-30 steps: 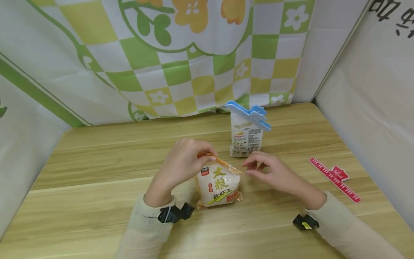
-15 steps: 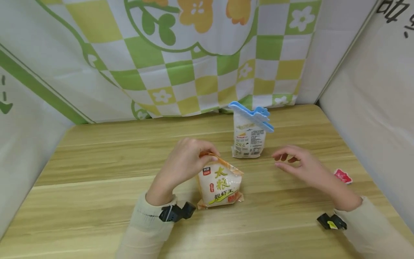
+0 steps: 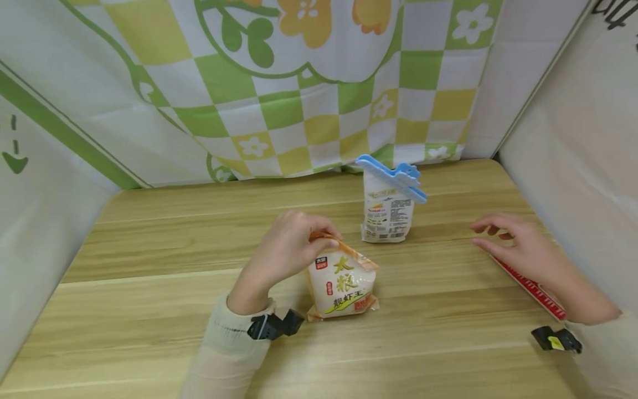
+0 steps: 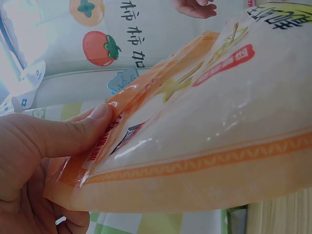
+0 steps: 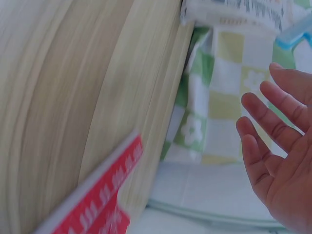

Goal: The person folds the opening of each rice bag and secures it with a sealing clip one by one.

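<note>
A plastic bag of rice (image 3: 344, 282) with orange edges stands on the table, its top folded over at a slant. My left hand (image 3: 294, 249) pinches that folded top at its left corner; in the left wrist view the thumb (image 4: 73, 136) presses on the orange film. My right hand (image 3: 523, 249) hovers above a red bag clip (image 3: 533, 291) at the right, fingers loosely bent and holding nothing. The hand hides part of the clip in the head view. In the right wrist view the red clip (image 5: 102, 195) lies apart from the fingers.
Behind the rice bag stands a smaller white bag (image 3: 387, 216) closed with a blue clip (image 3: 394, 177). A checkered cloth (image 3: 324, 105) hangs at the back edge of the wooden table (image 3: 174, 310). Pale fabric walls (image 3: 563, 144) flank both sides.
My right hand has moved away from the rice bag, rightward to above the red clip. The left hand keeps its pinch on the bag's top. The head view has shifted slightly.
</note>
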Available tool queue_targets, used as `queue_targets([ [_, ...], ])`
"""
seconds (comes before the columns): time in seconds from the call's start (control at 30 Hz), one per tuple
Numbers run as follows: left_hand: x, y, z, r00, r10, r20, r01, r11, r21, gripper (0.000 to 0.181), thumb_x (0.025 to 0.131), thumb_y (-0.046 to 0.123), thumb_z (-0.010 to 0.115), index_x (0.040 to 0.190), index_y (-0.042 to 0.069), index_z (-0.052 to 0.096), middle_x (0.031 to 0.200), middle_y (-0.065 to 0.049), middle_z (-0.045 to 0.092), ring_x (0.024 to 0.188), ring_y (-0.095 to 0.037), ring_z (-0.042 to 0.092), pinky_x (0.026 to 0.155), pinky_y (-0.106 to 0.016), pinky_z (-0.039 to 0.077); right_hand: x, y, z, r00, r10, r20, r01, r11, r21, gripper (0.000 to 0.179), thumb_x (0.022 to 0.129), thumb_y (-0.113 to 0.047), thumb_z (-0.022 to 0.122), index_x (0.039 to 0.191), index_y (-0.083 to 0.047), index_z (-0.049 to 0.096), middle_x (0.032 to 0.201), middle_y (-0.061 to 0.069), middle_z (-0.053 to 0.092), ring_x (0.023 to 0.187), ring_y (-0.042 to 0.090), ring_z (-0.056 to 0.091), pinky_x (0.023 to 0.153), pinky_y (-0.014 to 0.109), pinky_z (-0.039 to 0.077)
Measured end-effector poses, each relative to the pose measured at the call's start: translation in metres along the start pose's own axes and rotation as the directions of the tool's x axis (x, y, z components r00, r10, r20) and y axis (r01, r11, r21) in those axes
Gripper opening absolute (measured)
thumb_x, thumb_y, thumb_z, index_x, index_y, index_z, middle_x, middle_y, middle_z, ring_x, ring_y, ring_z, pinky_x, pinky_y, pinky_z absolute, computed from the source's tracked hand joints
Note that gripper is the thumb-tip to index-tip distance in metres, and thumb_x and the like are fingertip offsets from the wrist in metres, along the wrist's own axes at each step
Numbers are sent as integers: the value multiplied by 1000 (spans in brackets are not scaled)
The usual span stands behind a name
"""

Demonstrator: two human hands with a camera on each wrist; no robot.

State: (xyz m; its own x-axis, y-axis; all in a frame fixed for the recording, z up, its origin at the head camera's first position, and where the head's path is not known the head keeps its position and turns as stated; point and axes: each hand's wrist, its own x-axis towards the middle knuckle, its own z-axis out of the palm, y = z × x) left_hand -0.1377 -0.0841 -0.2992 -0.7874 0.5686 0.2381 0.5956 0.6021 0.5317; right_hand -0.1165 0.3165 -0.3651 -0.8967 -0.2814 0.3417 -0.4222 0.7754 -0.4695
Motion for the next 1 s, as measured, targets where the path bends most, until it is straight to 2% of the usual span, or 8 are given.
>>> queue_targets([
  [0.1,0,1,0,1000,-3,0,3,1000,-2,3,85,13,78,88,11,78,82,2,76,63,-3,56,59,-22,46,-5,10,-9,1000,18,9,-17,998,-57,22,86,-8,76,107,-11,72,106,3,70,91,-11,46,73,12,41],
  [0.23,1,1,0,1000,-6,-4,6,1000,-8,3,85,12,78,88,11,78,82,2,76,62,-3,55,59,-22,45,-13,21,-21,996,73,45,-66,989,-135,24,87,-15,76,111,-11,71,113,12,69,94,-10,42,72,15,42],
  [0.43,1,1,0,1000,-15,-3,15,1000,-4,3,86,12,77,88,12,78,82,3,76,61,-4,54,59,-23,44,-24,36,-31,986,125,111,-101,975,-199,29,87,-13,75,114,-4,70,115,18,68,97,24,55,70,25,45],
  [0.53,1,1,1,1000,-18,-4,18,1000,-2,3,86,12,77,88,13,78,82,3,76,62,-4,55,60,-23,45,-27,43,-32,981,139,136,-109,972,-209,28,87,-12,76,113,-2,70,111,17,70,96,30,57,69,27,46],
  [0.63,1,0,1,1000,-21,-5,21,1000,-5,3,86,13,77,88,13,78,82,3,76,62,-4,55,60,-23,45,-30,50,-31,979,146,144,-110,966,-233,27,85,-13,77,109,-2,72,106,14,71,92,18,58,67,28,48],
  [0.73,0,0,1,1000,-20,-7,20,1000,-8,3,86,13,77,88,13,79,83,3,76,62,-3,55,60,-23,45,-34,56,-30,977,154,149,-114,962,-247,27,84,-15,79,108,-3,73,102,11,73,87,-3,52,67,26,48],
  [0.8,0,-1,1,1000,-15,-9,15,1000,-10,3,86,13,77,89,12,78,83,3,76,62,-3,55,60,-22,45,-37,59,-30,975,159,155,-118,963,-244,27,84,-15,79,108,-3,73,101,10,73,85,-12,47,67,25,48],
  [1.0,0,-1,1,1000,-13,-16,13,1000,-8,3,85,12,78,88,14,79,83,4,76,61,-3,54,59,-23,43,-48,69,-29,970,172,169,-135,968,-212,26,82,-14,80,106,-3,73,101,8,72,84,-15,45,66,22,46],
])
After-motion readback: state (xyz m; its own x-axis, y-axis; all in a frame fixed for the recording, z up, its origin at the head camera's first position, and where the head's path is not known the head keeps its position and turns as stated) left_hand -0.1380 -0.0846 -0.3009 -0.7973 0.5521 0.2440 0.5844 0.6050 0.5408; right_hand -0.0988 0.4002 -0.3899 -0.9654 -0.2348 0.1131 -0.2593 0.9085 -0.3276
